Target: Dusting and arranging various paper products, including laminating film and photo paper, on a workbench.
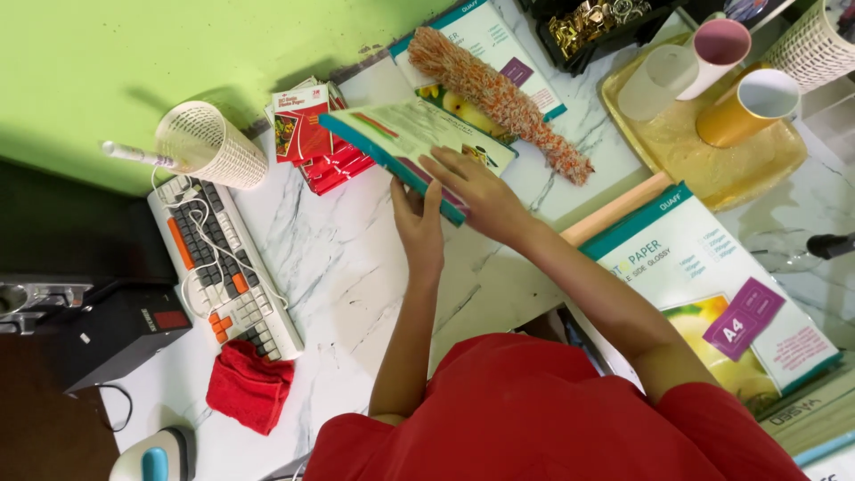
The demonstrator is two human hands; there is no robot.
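Observation:
On a white marbled tabletop [329, 258] both of my hands hold a thick stack of glossy paper packs with a teal edge [401, 134]. My left hand [419, 227] grips its near edge from below, thumb on the side. My right hand [476, 191] lies flat on top, fingers spread over the printed cover. The stack is tilted and rests partly over a red pack of paper [307, 134] and another paper pack [494, 40] further back. An orange and white fluffy duster [499, 98] lies just beyond my right hand.
A white keyboard with orange keys [223, 267] and a red cloth [249, 387] lie at the left, a mesh cup with a pen [209, 147] behind them. A yellow tray [695, 160] carries rolls at the right. A large paper pack [712, 285] lies near my right arm.

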